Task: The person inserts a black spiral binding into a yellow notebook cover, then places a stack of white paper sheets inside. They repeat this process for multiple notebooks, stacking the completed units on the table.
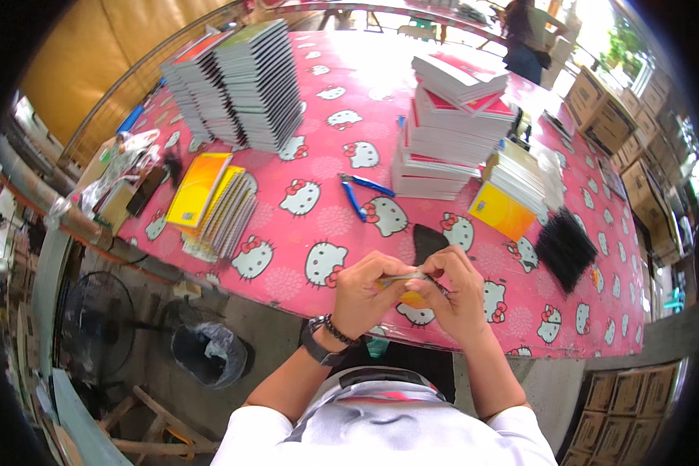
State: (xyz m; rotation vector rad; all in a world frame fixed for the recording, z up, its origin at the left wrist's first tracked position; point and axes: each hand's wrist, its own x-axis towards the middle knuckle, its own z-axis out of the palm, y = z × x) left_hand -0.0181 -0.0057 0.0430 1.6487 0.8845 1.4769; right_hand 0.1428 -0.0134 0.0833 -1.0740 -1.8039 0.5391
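Near the table's front edge, my left hand [370, 293] and my right hand [457, 289] meet with bent fingers. Between them they pinch a small yellow notebook [414, 298], its edge turned up toward me and mostly covered by fingers. Thumbs and forefingers of both hands press close together along that edge. Just past my fingers lies a dark, flat piece [429, 242] whose kind I cannot make out. Blue-handled pliers [363, 192] rest with handles spread, beyond my left hand. To the right is a bundle of thin black binding coils [566, 249].
Yellow notebooks are stacked at left [217, 206] and right [512, 190]. Tall book stacks [260, 85] and a red-and-white book pile [454, 128] stand farther back on the pink table [287, 291]. Cartons [602, 109] line the right; a person [526, 43] stands beyond.
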